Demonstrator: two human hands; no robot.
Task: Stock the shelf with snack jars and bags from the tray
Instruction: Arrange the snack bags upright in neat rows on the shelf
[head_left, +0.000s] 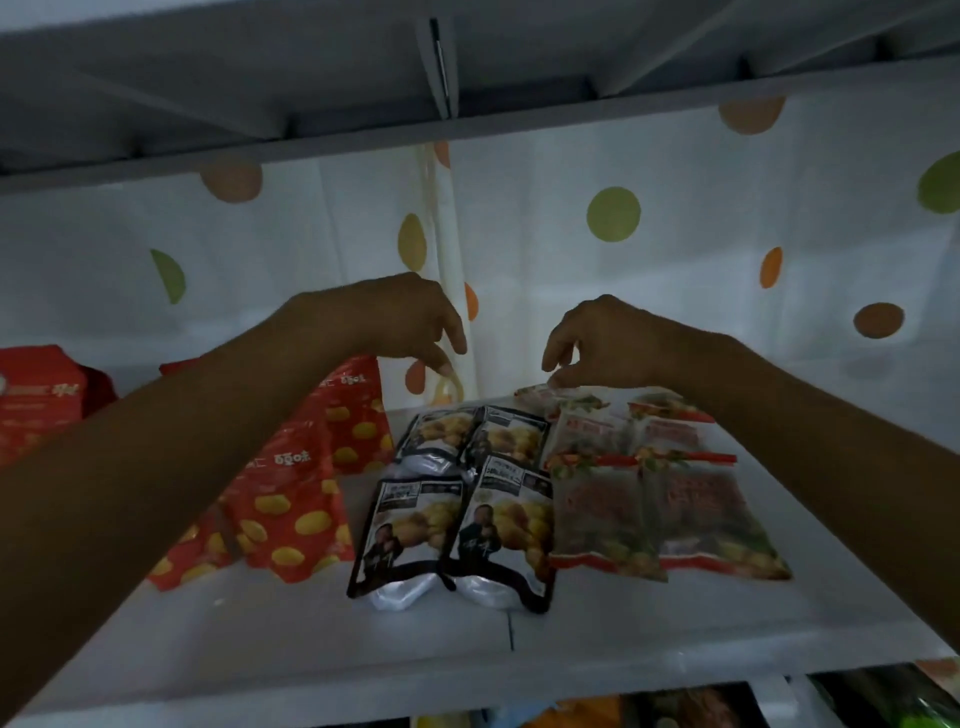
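Both my hands reach deep over a white shelf (649, 629). My left hand (410, 317) hovers above the back of the shelf, fingers loosely curled, holding nothing. My right hand (597, 343) pinches the far top edge of a clear red-trimmed snack bag (576, 402) lying at the back. Several more of these red-trimmed bags (660, 519) lie flat in rows on the right. Black-and-white snack bags (457, 525) lie in two rows in the middle. Red bags with yellow spots (296, 493) lean at the left. No tray or jars are in view.
A polka-dot white curtain (613, 218) forms the back wall. The grey shelf above (467, 93) hangs low overhead. Another red pack (47, 400) stands at the far left. Coloured goods show on the shelf below (675, 706). Bare shelf surface lies along the front and right.
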